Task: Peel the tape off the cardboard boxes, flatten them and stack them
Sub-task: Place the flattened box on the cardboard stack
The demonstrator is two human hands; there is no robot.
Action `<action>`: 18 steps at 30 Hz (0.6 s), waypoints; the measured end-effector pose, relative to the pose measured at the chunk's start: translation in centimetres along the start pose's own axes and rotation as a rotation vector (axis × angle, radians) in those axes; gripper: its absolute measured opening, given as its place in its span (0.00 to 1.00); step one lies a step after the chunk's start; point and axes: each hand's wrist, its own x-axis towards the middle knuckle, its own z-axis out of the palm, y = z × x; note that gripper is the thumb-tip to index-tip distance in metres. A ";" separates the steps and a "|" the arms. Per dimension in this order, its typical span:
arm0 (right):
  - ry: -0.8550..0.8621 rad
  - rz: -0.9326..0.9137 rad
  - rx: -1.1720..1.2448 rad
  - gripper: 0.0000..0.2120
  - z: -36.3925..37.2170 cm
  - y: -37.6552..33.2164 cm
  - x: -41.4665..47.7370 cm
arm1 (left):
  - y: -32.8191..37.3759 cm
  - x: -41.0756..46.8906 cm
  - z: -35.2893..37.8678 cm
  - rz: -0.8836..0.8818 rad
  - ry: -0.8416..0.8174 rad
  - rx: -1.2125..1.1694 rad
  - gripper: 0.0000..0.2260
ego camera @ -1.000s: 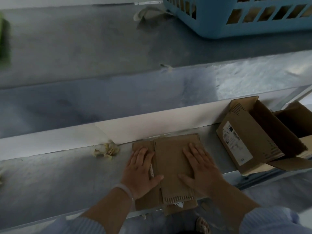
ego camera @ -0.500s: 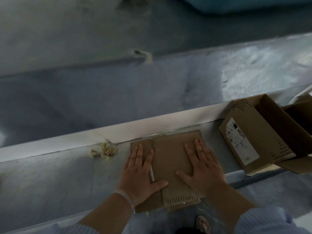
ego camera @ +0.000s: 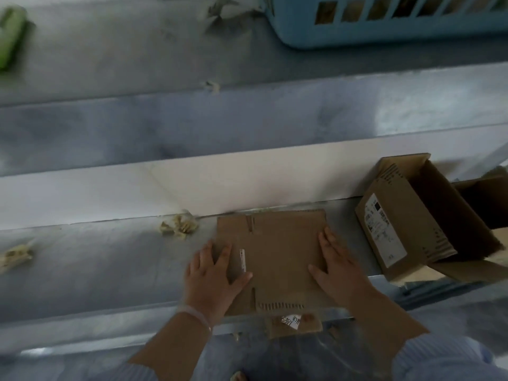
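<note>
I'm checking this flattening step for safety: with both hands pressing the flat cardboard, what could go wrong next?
The flattened cardboard overhangs the shelf's front edge, so it may slide off once the left hand and right hand lift. The open box at right also juts past that edge and could tip.

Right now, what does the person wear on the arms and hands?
Both hands are bare, without gloves. The left hand has a thin, pale translucent band around the wrist. The right hand has nothing on the wrist. Both forearms are uncovered; light blue, finely striped sleeves are pushed up near the elbows.
</note>
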 end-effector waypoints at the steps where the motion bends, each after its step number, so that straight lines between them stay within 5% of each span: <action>1: 0.023 0.051 0.014 0.39 0.0 0.5 -0.5 | -0.1 -0.8 -0.2 -0.046 0.034 -0.020 0.43; 5: 0.132 0.185 -0.041 0.33 -0.2 1.6 -2.3 | 0.6 -2.6 -1.0 -0.201 -0.038 -0.173 0.34; 9: 0.119 0.255 0.170 0.25 -0.6 1.6 -2.8 | 1.7 -3.8 -1.3 -0.349 -0.080 -0.445 0.32; 14: 0.106 0.200 0.565 0.21 -0.9 1.4 -4.1 | 1.3 -7.0 -1.5 -0.465 -0.019 -0.775 0.29; 18: 0.098 0.090 0.658 0.20 -1.1 -0.8 -5.3 | -1.0 -9.7 -1.8 -0.551 0.066 -0.870 0.25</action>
